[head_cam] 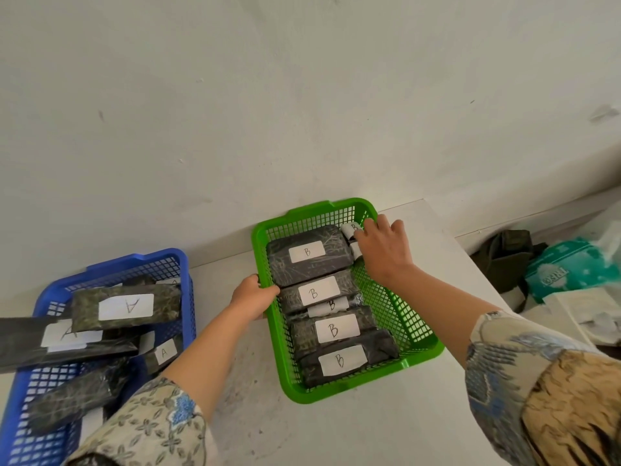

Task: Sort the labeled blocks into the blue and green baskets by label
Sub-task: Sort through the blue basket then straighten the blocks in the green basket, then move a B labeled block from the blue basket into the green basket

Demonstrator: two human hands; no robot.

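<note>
A green basket stands on the white table and holds several dark wrapped blocks with white "B" labels, the biggest one at its far end. My right hand is inside the basket's far right corner, fingers closed on a small "B" block. My left hand grips the basket's left rim. To the left, a blue basket holds several dark blocks labelled "A", one lying across the top.
A white wall rises right behind the table. Past the table's right edge lie a dark bag, a teal tissue pack and papers. One long "A" block sticks out over the blue basket's left rim.
</note>
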